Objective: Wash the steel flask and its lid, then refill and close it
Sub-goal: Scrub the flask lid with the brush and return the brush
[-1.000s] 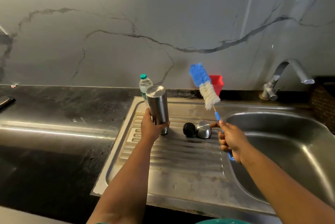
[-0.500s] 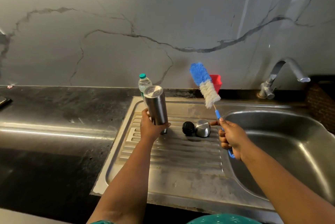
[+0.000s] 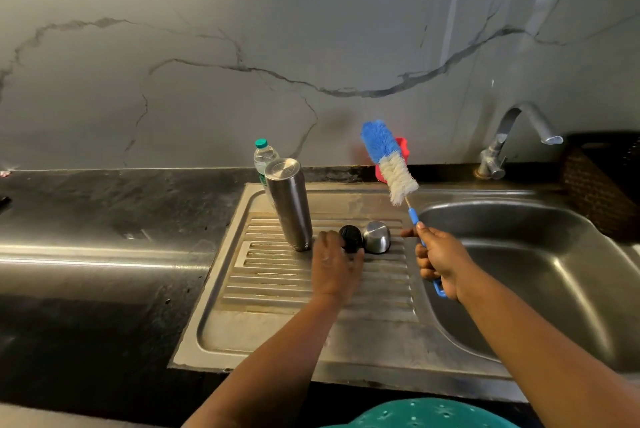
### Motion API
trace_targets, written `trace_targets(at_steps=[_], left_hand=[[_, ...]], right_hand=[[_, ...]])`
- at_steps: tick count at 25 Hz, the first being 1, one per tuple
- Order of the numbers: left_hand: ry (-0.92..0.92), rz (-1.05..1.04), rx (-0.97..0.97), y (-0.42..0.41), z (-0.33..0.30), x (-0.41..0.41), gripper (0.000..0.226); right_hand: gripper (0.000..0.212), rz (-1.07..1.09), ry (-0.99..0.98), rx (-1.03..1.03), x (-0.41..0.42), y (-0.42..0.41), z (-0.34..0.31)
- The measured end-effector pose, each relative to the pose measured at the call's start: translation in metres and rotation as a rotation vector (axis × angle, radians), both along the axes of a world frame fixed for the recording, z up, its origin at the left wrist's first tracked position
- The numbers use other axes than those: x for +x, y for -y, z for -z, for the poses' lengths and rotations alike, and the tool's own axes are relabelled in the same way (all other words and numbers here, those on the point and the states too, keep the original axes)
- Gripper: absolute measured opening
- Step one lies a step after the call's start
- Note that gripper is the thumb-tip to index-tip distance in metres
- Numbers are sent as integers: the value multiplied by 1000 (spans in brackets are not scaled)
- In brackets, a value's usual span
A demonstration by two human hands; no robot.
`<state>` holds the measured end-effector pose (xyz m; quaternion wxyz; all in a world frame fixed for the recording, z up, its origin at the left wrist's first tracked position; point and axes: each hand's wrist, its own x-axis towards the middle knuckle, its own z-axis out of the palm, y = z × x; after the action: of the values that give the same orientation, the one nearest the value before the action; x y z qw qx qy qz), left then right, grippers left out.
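The steel flask (image 3: 290,204) stands by itself on the ribbed drainboard (image 3: 277,289), with no hand on it. To its right lie the black inner cap (image 3: 350,235) and the steel outer lid (image 3: 376,237), side by side. My left hand (image 3: 335,266) is just in front of the black cap, palm down, fingertips at the cap's near edge; no grip shows. My right hand (image 3: 440,263) grips the blue handle of a bottle brush (image 3: 389,162), whose blue and white bristles point up and to the left above the drainboard.
A small plastic water bottle (image 3: 264,157) stands behind the flask. A red holder (image 3: 401,150) sits against the marble wall. The sink basin (image 3: 519,271) lies to the right under the tap (image 3: 512,136). Dark countertop (image 3: 104,219) extends to the left.
My left hand has set the flask down on the drainboard, let go of it, and moved right to the black cap. The right hand still holds the brush in nearly the same place.
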<state>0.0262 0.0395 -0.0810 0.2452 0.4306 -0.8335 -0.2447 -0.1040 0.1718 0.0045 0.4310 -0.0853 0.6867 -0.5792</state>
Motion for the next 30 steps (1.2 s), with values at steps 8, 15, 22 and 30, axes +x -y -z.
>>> trace_targets(at_steps=[8, 15, 22, 30], left_hand=[[409, 241, 96, 44, -8, -49, 71], [207, 84, 185, 42, -18, -46, 51], [-784, -105, 1016, 1, -90, -69, 27], [-806, 90, 1167, -34, -98, -111, 37]], right_hand=[[38, 41, -23, 24, -5, -30, 3], [39, 55, -31, 48, -8, -52, 4], [36, 15, -192, 68, 5, -83, 0], [32, -8, -411, 175, -3, -102, -4]])
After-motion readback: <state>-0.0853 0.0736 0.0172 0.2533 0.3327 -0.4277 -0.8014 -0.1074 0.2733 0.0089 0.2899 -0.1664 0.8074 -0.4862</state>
